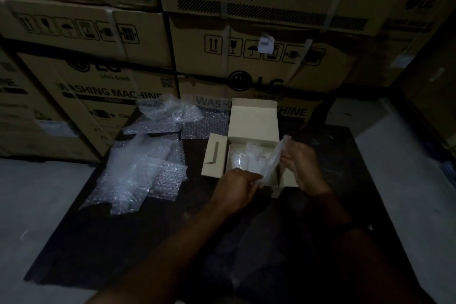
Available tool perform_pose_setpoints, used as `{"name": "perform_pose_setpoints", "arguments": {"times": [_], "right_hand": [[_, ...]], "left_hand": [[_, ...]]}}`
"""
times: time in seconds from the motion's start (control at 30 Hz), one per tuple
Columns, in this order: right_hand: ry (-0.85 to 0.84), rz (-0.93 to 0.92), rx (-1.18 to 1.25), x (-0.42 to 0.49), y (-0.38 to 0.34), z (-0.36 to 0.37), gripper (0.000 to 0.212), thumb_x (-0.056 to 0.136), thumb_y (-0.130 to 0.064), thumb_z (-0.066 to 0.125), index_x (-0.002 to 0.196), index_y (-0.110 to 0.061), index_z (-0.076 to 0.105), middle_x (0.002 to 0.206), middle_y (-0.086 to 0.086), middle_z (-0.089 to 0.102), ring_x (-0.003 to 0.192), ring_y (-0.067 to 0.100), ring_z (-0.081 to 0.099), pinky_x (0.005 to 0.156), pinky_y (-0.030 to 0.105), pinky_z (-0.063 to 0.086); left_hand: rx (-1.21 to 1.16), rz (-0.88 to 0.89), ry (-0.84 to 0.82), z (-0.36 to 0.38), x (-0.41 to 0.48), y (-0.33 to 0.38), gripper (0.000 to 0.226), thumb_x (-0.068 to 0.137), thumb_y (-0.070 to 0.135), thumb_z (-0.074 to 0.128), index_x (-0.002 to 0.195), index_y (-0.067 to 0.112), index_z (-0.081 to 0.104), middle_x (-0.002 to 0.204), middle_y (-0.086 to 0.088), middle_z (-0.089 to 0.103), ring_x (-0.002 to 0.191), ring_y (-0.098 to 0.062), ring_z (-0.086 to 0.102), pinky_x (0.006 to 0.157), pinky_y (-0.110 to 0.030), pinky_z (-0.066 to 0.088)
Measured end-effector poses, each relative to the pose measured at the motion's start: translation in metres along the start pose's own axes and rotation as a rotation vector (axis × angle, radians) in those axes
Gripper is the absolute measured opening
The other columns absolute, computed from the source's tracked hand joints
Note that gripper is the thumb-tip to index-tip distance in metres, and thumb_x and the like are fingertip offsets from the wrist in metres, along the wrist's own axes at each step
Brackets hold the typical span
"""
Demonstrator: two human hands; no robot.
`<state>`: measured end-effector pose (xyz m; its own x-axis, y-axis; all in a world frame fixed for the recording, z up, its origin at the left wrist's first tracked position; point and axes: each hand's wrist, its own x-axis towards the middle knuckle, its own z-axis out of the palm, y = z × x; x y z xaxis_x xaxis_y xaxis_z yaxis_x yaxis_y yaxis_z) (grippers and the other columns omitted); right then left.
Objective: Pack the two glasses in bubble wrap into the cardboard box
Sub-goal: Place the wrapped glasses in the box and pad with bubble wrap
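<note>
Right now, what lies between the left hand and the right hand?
A bubble-wrap bundle slants between them over the open cardboard box; left hand and right hand both grip it, head view.

Pale tan cardboard box (254, 118), clear dotted bubble wrap (138, 175), black table (123, 242).

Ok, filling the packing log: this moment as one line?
left hand: grips clear bubble-wrapped bundle in open beige cardboard box; right hand: holds its far end; loose bubble wrap sheets: left of box
</note>
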<state>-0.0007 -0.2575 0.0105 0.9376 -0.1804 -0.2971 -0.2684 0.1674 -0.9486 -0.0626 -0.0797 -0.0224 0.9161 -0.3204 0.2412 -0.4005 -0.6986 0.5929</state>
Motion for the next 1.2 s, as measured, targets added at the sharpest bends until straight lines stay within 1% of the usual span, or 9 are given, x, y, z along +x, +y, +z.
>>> {"name": "perform_pose_setpoints", "arguments": {"times": [0.13, 0.23, 0.33, 0.4, 0.57, 0.7, 0.87, 1.13, 1.2], "right_hand": [[0.117, -0.090, -0.353, 0.020, -0.003, -0.014, 0.027, 0.075, -0.006, 0.075, 0.096, -0.012, 0.059, 0.089, 0.003, 0.062, 0.077, 0.015, 0.059, 0.065, 0.026, 0.049], [0.085, -0.153, -0.492, 0.041, -0.004, -0.021, 0.032, 0.072, 0.007, 0.067, 0.091, -0.018, 0.058, 0.093, 0.006, 0.062, 0.085, 0.021, 0.060, 0.071, 0.028, 0.048], [-0.044, -0.193, -0.647, 0.059, -0.001, -0.026, 0.036, 0.071, 0.012, 0.061, 0.089, -0.019, 0.061, 0.096, 0.008, 0.063, 0.090, 0.024, 0.061, 0.078, 0.033, 0.051], [-0.126, -0.227, -0.787, 0.068, 0.000, -0.027, 0.034, 0.073, 0.012, 0.058, 0.093, -0.015, 0.066, 0.097, 0.007, 0.066, 0.091, 0.022, 0.061, 0.077, 0.029, 0.050], [-0.327, -0.397, -1.211, 0.087, 0.003, -0.024, 0.027, 0.081, 0.008, 0.054, 0.101, -0.002, 0.069, 0.110, 0.011, 0.063, 0.103, 0.025, 0.059, 0.083, 0.020, 0.041], [-0.507, -0.511, -1.473, 0.099, 0.008, -0.021, 0.029, 0.081, 0.005, 0.054, 0.100, -0.012, 0.068, 0.113, 0.007, 0.059, 0.105, 0.025, 0.057, 0.087, 0.026, 0.045], [-0.663, -0.715, -1.818, 0.101, 0.008, -0.019, 0.039, 0.081, -0.005, 0.058, 0.112, -0.026, 0.069, 0.133, 0.005, 0.048, 0.107, 0.028, 0.052, 0.087, 0.035, 0.046], [-0.701, -0.531, -2.025, 0.103, 0.002, -0.017, 0.038, 0.091, -0.031, 0.044, 0.126, -0.043, 0.055, 0.143, 0.002, 0.033, 0.119, 0.025, 0.036, 0.097, 0.039, 0.031], [-0.749, -0.447, -1.955, 0.104, -0.002, -0.017, 0.045, 0.091, -0.030, 0.043, 0.134, -0.043, 0.048, 0.147, 0.003, 0.028, 0.124, 0.027, 0.033, 0.102, 0.040, 0.029]], "left_hand": [[0.174, 0.062, -0.003, 0.029, 0.015, 0.009, 0.024, 0.091, 0.039, 0.055, 0.102, 0.027, 0.073, 0.110, 0.003, 0.069, 0.096, -0.020, 0.060, 0.084, -0.038, 0.046], [0.269, 0.085, -0.036, 0.041, 0.025, 0.017, 0.027, 0.093, 0.036, 0.052, 0.102, 0.022, 0.074, 0.113, 0.002, 0.067, 0.097, -0.023, 0.057, 0.082, -0.040, 0.042], [0.309, 0.035, -0.136, 0.048, 0.035, 0.020, 0.032, 0.096, 0.037, 0.044, 0.098, 0.018, 0.070, 0.105, 0.002, 0.069, 0.093, -0.024, 0.056, 0.082, -0.039, 0.038], [0.329, -0.009, -0.204, 0.052, 0.040, 0.021, 0.034, 0.097, 0.040, 0.041, 0.098, 0.019, 0.068, 0.100, 0.000, 0.070, 0.092, -0.025, 0.055, 0.082, -0.040, 0.035], [0.307, -0.101, -0.428, 0.059, 0.051, 0.021, 0.035, 0.095, 0.037, 0.045, 0.127, 0.024, 0.055, 0.111, -0.009, 0.066, 0.105, -0.030, 0.053, 0.095, -0.042, 0.029], [0.181, -0.206, -0.539, 0.062, 0.052, 0.014, 0.042, 0.095, 0.038, 0.047, 0.136, 0.031, 0.044, 0.122, -0.010, 0.061, 0.115, -0.030, 0.046, 0.099, -0.043, 0.024], [0.221, -0.140, -0.387, 0.058, 0.051, 0.015, 0.043, 0.093, 0.037, 0.052, 0.133, 0.025, 0.052, 0.137, 0.002, 0.051, 0.115, -0.025, 0.046, 0.096, -0.040, 0.027], [0.341, -0.136, -0.501, 0.059, 0.059, 0.021, 0.042, 0.087, 0.058, 0.053, 0.111, 0.024, 0.058, 0.111, -0.004, 0.063, 0.106, -0.025, 0.047, 0.095, -0.042, 0.026], [0.292, -0.150, -0.501, 0.056, 0.058, 0.020, 0.047, 0.086, 0.059, 0.053, 0.118, 0.025, 0.057, 0.115, -0.004, 0.062, 0.108, -0.025, 0.046, 0.094, -0.041, 0.025]]}}
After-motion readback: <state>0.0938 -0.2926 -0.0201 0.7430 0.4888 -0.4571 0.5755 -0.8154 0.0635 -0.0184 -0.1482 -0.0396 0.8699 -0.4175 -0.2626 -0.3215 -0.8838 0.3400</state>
